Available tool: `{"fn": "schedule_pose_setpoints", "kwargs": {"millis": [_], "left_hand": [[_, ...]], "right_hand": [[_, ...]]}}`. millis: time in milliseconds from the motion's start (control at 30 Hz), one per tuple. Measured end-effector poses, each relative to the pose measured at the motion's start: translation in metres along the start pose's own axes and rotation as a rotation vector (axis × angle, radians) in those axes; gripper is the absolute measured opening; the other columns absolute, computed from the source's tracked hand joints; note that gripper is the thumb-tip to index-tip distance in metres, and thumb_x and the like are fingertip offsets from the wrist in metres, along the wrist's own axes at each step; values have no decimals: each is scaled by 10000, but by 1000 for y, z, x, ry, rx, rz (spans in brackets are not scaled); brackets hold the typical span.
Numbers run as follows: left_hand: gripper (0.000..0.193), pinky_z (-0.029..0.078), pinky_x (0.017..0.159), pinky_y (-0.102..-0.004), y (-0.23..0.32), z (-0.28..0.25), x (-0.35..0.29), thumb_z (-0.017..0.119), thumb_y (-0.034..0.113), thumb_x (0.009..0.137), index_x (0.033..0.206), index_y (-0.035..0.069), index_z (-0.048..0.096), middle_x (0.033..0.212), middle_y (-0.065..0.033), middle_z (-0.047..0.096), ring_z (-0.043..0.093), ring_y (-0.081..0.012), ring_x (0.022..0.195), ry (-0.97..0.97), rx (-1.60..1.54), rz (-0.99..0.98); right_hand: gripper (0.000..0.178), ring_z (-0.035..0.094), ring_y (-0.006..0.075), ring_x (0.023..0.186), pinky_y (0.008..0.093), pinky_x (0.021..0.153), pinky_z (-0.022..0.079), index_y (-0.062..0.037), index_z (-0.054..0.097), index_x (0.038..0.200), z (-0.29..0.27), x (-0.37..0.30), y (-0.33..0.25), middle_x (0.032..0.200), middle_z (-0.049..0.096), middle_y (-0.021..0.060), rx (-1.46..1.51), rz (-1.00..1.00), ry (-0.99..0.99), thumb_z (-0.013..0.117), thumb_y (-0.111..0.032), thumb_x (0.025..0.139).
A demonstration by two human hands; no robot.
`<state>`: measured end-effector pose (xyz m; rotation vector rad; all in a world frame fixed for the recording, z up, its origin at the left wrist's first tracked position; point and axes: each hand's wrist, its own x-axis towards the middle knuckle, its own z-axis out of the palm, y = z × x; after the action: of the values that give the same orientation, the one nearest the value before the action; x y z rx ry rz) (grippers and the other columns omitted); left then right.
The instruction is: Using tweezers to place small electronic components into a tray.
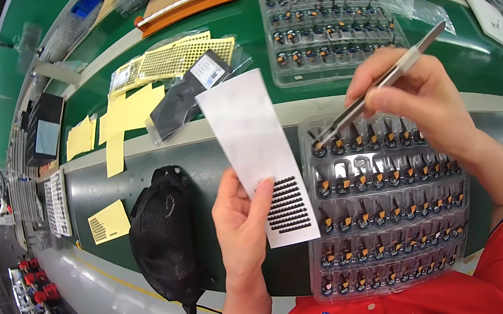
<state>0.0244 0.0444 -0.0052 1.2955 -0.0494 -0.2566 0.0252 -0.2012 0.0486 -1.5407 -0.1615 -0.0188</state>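
My left hand [241, 228] grips a white backing sheet [246, 124] by its left edge, thumb on top. Rows of small black stickers [286, 207] cover the sheet's lower part. In my right hand [421, 95] is a pair of metal tweezers [401, 67], held like a pen. Their tips point down and left, at the far left corner of a clear plastic tray [315, 259]. Rows of small dark parts with orange patches [362, 183] fill its pockets. Whether the tips touch a part or carry a sticker is too small to tell.
A second filled clear tray [281, 75] stands farther back. Left of the sheet lie a black mesh bag [165, 238], yellow paper pieces [135, 108], yellow dotted sticker sheets [181, 57] and a dark pouch [180, 106]. An orange rack [190, 11] sits at the back.
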Motion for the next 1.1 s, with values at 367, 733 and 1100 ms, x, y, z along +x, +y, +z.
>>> {"fn": "schedule_pose_setpoints", "kwargs": {"millis": [367,733,1100], "left_hand": [[246,470,721,-209,5,0,-4,467,17,922,1156,-58,462,962,-104,634,595,-83,853,-115,70,-54],[239,463,674,-195,2,-1,-4,462,27,927,1153,-53,463,915,-82,638,583,-58,800,-157,79,-62],[242,462,647,-188,2,-1,-4,472,20,920,1149,-57,465,918,-86,640,579,-50,784,-161,90,-84]], "right_hand": [[81,580,77,733,217,654,447,1,658,845,31,8,3,804,643,25,-297,-91,-131,657,-68,802],[100,592,128,825,253,749,450,16,652,879,36,9,0,868,637,66,-294,4,-166,639,17,779],[76,586,127,828,250,750,448,19,651,865,37,10,1,867,631,71,-277,67,-174,625,17,794]]}}
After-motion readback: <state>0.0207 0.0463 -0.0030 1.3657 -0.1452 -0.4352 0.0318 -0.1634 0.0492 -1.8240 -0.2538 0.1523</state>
